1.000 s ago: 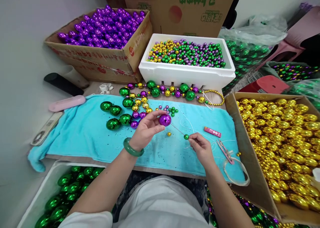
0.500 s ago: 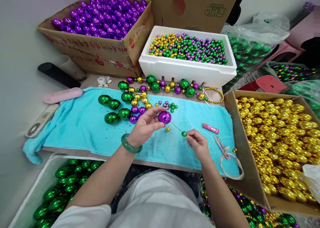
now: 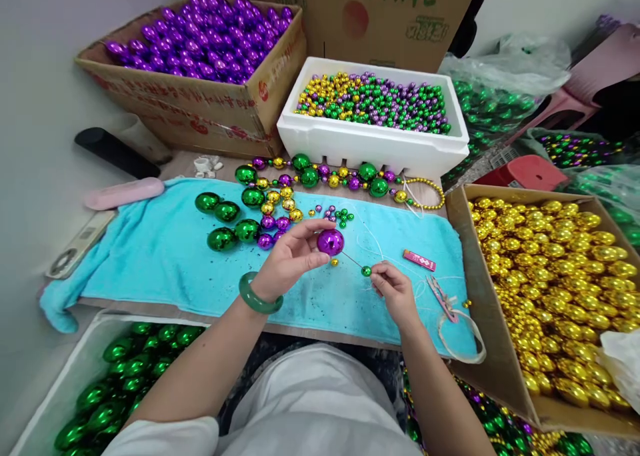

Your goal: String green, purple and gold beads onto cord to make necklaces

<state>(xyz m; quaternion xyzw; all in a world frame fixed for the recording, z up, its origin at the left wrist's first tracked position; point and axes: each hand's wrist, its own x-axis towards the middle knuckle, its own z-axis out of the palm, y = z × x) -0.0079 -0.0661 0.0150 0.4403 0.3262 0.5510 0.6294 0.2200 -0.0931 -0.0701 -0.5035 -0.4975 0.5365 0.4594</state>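
Counter [image 3: 181, 165], blue towel [image 3: 175, 269] spread on it. Above: left hand [image 3: 291, 256] and right hand [image 3: 393, 288] (green bangle [image 3: 249, 295] on left wrist). Purple bead [image 3: 331, 243] grasped in left fingers. Small green bead [image 3: 367, 271] at right fingers. Thin rod [image 3: 352, 260], pinched by right fingers, running bead to bead.

Left hand [image 3: 300, 253] covers purple ball's [image 3: 331, 243] left side. Thin shaft [image 3: 353, 260]: right hand [image 3: 393, 286] hides one end; needle or wire, cannot tell. Pink packet [image 3: 419, 260], near towel's [image 3: 320, 303] right edge: print illegible. Crate [image 3: 70, 376] below bench's [image 3: 183, 165] near-left corner and carton [image 3: 495, 349] at right edge are cut off.
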